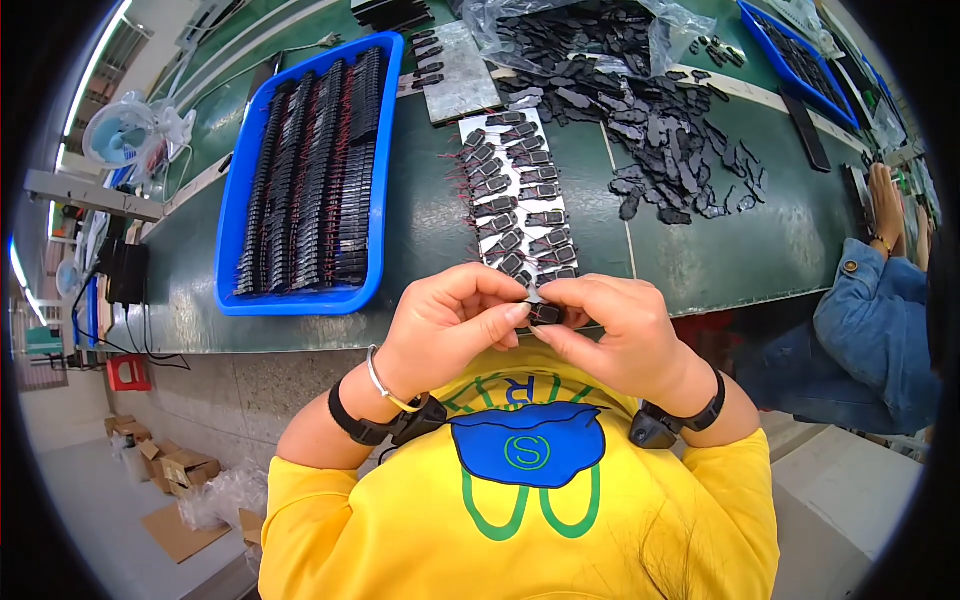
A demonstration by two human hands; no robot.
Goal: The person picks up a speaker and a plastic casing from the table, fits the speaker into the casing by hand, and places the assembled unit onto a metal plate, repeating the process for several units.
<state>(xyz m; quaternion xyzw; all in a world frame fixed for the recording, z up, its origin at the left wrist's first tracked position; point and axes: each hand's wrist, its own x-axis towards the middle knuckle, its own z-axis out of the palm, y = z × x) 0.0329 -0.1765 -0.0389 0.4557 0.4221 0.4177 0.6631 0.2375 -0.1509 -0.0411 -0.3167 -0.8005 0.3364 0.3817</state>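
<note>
My left hand (pixel 440 322) and my right hand (pixel 628 325) meet at the table's near edge. Between their fingertips they pinch one small black part (pixel 545 313), a rectangular casing partly covered by my fingers. Just beyond my hands lies a white strip (pixel 517 205) carrying two rows of small black casings (pixel 494 205) with thin red wires. The nearest casings on it almost touch my fingertips.
Left stands a blue tray (pixel 228 225) packed with rows of black wired parts (pixel 315 180). A grey metal plate (pixel 460 75) lies beyond the strip. Loose flat black pieces (pixel 660 150) spill from a plastic bag (pixel 680 35). At right sits another person in a denim sleeve (pixel 870 310).
</note>
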